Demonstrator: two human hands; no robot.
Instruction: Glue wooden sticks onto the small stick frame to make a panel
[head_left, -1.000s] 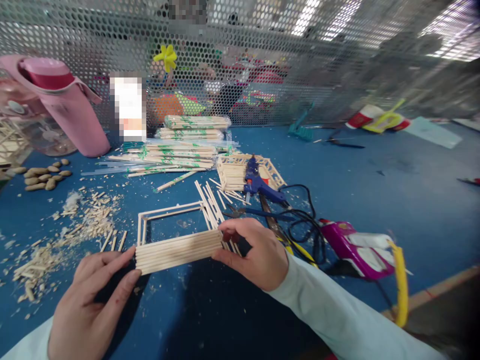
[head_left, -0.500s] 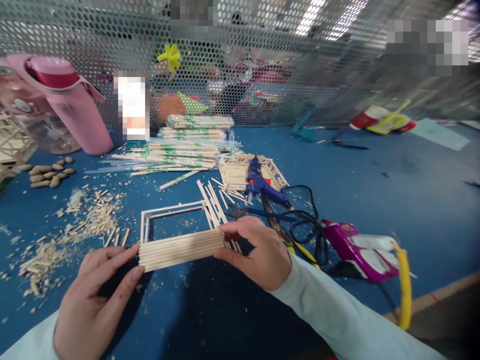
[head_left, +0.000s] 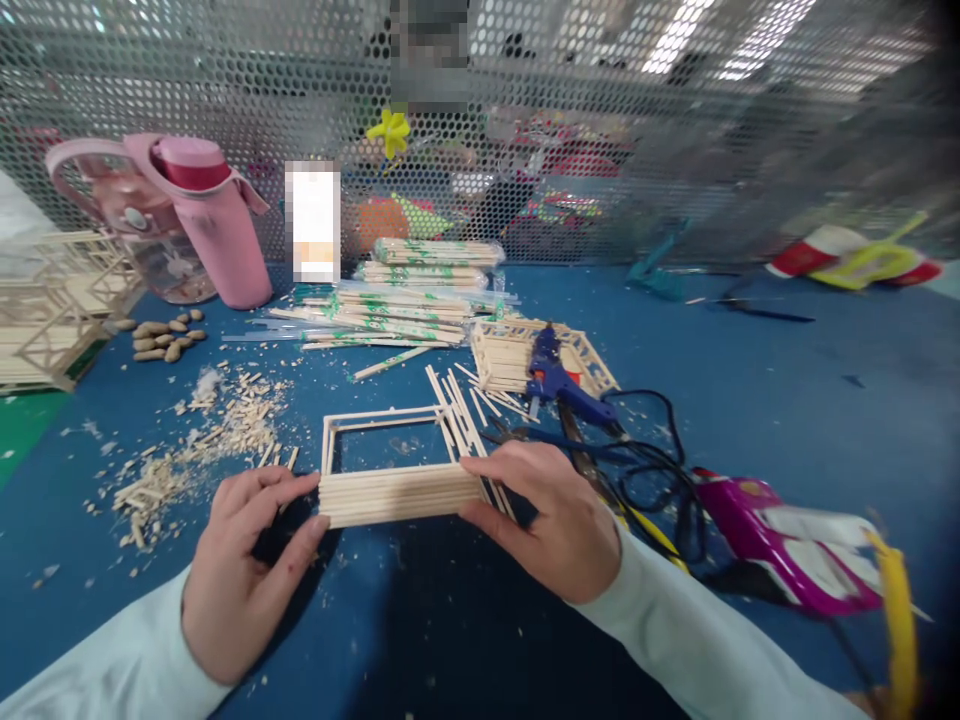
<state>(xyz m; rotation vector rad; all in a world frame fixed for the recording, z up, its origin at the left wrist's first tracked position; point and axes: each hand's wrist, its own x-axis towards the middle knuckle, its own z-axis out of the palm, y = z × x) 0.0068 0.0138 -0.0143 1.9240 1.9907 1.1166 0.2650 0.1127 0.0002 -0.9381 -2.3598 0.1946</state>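
Note:
A flat panel of glued wooden sticks [head_left: 401, 493] stands on edge on the blue table [head_left: 787, 400], and I hold it at both ends. My left hand [head_left: 240, 565] pinches its left end with thumb and fingers. Its right end sits in the closed fingers of my right hand [head_left: 555, 520]. Just behind the panel lies a rectangular stick frame [head_left: 375, 418]. Loose sticks [head_left: 457, 420] lie fanned out beside my right hand.
A blue glue gun [head_left: 559, 380] rests on a stick lattice [head_left: 510, 350], its black cord [head_left: 652, 470] looping toward a magenta tool [head_left: 780, 545]. Wrapped chopstick bundles [head_left: 397, 310], wood scraps [head_left: 202, 440], nuts [head_left: 161, 338], a pink bottle [head_left: 214, 220], a stick structure [head_left: 52, 310] and a mesh wall [head_left: 600, 120] surround the spot.
The view has swung left, so everything sits further right in the picture. My left hand has closed in on the panel's left end. The panel stays held at both ends.

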